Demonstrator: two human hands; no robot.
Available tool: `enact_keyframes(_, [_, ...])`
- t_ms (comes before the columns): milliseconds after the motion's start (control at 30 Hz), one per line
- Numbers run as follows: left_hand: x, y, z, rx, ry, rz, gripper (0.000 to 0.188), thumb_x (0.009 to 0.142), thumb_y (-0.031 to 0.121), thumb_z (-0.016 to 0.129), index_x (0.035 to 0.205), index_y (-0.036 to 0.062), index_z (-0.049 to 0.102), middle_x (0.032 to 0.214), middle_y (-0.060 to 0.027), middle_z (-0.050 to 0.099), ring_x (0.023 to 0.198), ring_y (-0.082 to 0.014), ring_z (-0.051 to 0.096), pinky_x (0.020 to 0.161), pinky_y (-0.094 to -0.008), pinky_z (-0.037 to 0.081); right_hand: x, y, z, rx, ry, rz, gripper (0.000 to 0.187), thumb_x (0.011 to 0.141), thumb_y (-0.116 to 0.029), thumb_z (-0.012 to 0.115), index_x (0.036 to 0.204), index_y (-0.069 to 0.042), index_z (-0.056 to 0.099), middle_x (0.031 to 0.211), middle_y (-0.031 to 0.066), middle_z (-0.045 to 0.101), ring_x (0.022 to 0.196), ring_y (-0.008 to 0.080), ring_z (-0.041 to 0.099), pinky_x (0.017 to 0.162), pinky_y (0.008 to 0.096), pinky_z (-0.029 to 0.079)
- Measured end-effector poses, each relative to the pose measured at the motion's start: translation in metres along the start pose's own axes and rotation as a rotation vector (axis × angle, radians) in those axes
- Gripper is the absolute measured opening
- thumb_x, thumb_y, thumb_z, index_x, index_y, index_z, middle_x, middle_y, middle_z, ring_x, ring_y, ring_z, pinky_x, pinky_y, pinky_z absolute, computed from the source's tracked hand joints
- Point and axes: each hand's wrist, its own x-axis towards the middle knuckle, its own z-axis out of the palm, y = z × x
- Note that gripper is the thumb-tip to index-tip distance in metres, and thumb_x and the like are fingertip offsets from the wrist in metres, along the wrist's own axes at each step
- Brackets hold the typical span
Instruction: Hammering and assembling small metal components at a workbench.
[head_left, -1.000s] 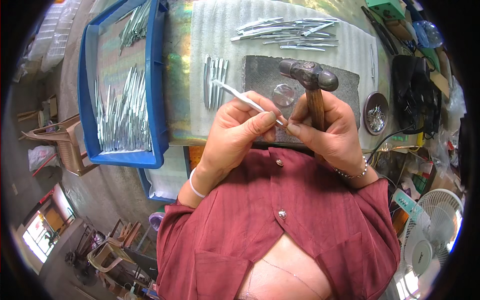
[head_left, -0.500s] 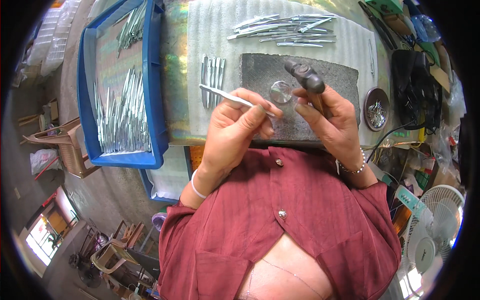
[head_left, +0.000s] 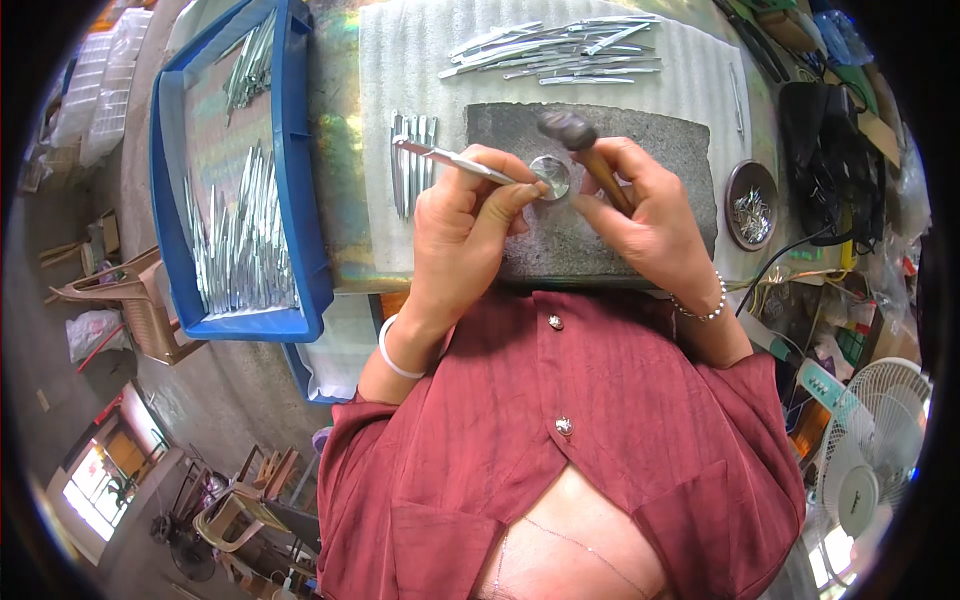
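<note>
My left hand (head_left: 468, 218) pinches a slim silvery metal handle piece (head_left: 455, 160), its far end pointing up and left. Its near end reaches a round shiny metal disc (head_left: 549, 178) on a dark stone slab (head_left: 640, 150). In my right hand (head_left: 645, 205) is a hammer (head_left: 575, 135), gripped by its wooden shaft with the dark head raised over the slab, a little blurred. Beside my left hand several similar metal pieces (head_left: 405, 170) lie side by side on white foam sheeting (head_left: 385, 60).
A blue tray (head_left: 318, 180) at the left holds many metal pieces (head_left: 245, 240). More pieces (head_left: 550, 55) lie at the back of the foam. A round dish (head_left: 738, 180) of small pins stands right of the slab, near a black bag (head_left: 812, 150) and a fan (head_left: 875, 450).
The metal piece has moved onto the disc and turned slightly. My right hand and the hammer have shifted left toward it. The whole view has shifted a little.
</note>
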Motion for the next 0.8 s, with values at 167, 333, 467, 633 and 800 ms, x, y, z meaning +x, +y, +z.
enact_keyframes(167, [0.005,-0.011,0.004,0.104,0.015,0.105,0.006,0.085,-0.004,0.059,0.087,0.0017,0.058,0.074,-0.0028,0.061,0.059,-0.0063,0.054,0.054,-0.0207,0.044,-0.011,0.002,-0.009,0.555,-0.018,0.229,0.029,0.092,-0.014,0.056,0.117,-0.001,0.051,0.080,-0.0002,0.055,0.061,0.0024,0.046,0.049,0.0175,0.036])
enact_keyframes(333, [0.007,-0.012,0.005,0.199,0.001,0.152,0.008,0.083,-0.006,0.059,0.086,0.0007,0.058,0.070,-0.0046,0.058,0.060,-0.0084,0.055,0.055,-0.0221,0.044,-0.017,0.007,-0.015,0.578,-0.056,0.238,0.034,0.093,-0.014,0.053,0.124,-0.001,0.049,0.084,0.0010,0.056,0.065,0.0009,0.047,0.049,0.0156,0.036])
enact_keyframes(467, [0.007,-0.011,0.006,0.226,0.001,0.184,0.009,0.082,-0.007,0.059,0.086,0.0007,0.058,0.070,-0.0049,0.057,0.060,-0.0095,0.055,0.056,-0.0227,0.044,-0.016,0.009,-0.012,0.521,-0.020,0.215,0.034,0.091,-0.009,0.056,0.123,-0.001,0.050,0.094,0.0024,0.059,0.071,0.0037,0.051,0.059,0.0183,0.043])
enact_keyframes(633, [0.007,-0.010,0.007,0.201,0.005,0.130,0.009,0.082,-0.006,0.059,0.087,0.0011,0.057,0.072,-0.0048,0.058,0.061,-0.0100,0.055,0.056,-0.0230,0.045,-0.016,0.008,-0.012,0.522,-0.005,0.234,0.034,0.089,-0.004,0.058,0.121,0.000,0.051,0.097,0.0022,0.060,0.074,0.0049,0.053,0.065,0.0202,0.045])
enact_keyframes(800, [0.008,-0.010,0.006,0.274,-0.009,0.182,0.008,0.083,-0.006,0.059,0.087,0.0012,0.057,0.071,-0.0054,0.058,0.060,-0.0106,0.055,0.056,-0.0233,0.045,-0.016,0.008,-0.011,0.510,0.007,0.219,0.033,0.088,-0.003,0.058,0.120,0.000,0.051,0.095,0.0013,0.058,0.074,0.0043,0.052,0.064,0.0197,0.045])
